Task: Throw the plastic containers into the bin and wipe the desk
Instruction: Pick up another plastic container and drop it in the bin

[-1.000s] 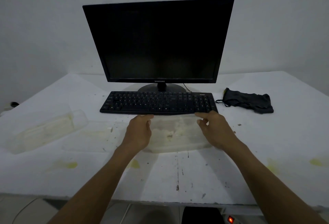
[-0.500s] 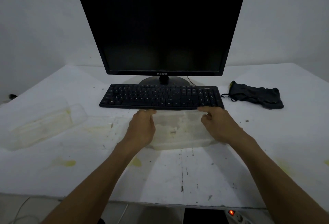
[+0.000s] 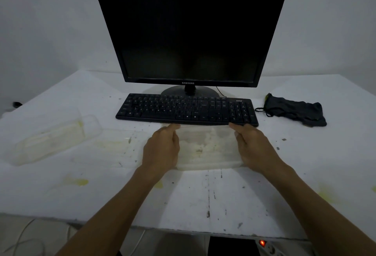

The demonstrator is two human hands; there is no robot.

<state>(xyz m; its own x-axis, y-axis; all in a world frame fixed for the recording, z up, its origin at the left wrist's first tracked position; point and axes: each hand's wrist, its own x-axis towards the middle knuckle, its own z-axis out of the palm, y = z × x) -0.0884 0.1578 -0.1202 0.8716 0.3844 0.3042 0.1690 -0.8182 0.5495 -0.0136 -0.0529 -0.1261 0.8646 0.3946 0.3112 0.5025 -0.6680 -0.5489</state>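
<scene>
Just in front of the keyboard (image 3: 187,110), on the white worktop (image 3: 213,198), sits the clear plastic container (image 3: 205,148) I am dealing with, food residue smeared inside it. My left hand (image 3: 161,150) is on its left end and my right hand (image 3: 253,148) on its right end, the fingers (image 3: 237,127) of each curled over the far rim so that both hands are clamped on the container from opposite sides. Whether its base has left the surface I cannot tell.

To do this lift well, I judge I should keep the squeeze light: thin plastic like this likely flexes, and too much pressure could buckle the walls and spill the scraps. I want to raise it level, drawing it slightly toward me so the far rim clears the keyboard edge it lies just beside. No bin shows in this view, so I would need to look for it before carrying.

A second container (image 3: 48,137) lies well to the left, with what looks like a flat clear lid (image 3: 114,145) between it and my left hand; both remain for later trips. A dark cloth (image 3: 295,111) lies to the right of the keyboard, likely for wiping the yellow stains (image 3: 77,181) and specks once the plastic is gone. Behind stands a dark monitor (image 3: 191,31).
</scene>
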